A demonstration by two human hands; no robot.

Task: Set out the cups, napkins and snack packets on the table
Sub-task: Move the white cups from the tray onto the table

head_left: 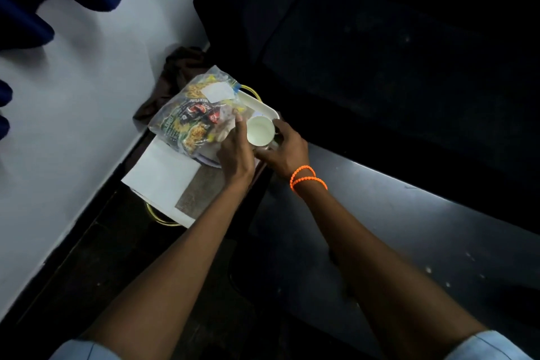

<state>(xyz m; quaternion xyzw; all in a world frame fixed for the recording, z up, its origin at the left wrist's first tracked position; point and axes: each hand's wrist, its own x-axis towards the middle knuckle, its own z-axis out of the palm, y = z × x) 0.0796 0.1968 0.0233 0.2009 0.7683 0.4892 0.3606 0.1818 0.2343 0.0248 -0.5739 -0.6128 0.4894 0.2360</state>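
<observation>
Visibly one cup [260,133], one snack packet [190,114].

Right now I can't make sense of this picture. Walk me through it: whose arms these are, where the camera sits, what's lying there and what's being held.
There is no machine here. A person wears a camera on the head, so the single view looks down along their own two bare arms.

The right hand, with an orange bead bracelet at the wrist, grips a white paper cup, which looks empty. The left hand rests a finger on a clear snack packet, beside the cup.

The packet lies on a white tray. White sheets, probably napkins, lie nearer the person. A brown cloth is bunched by the white wall. The rest is too dark to make out.
</observation>
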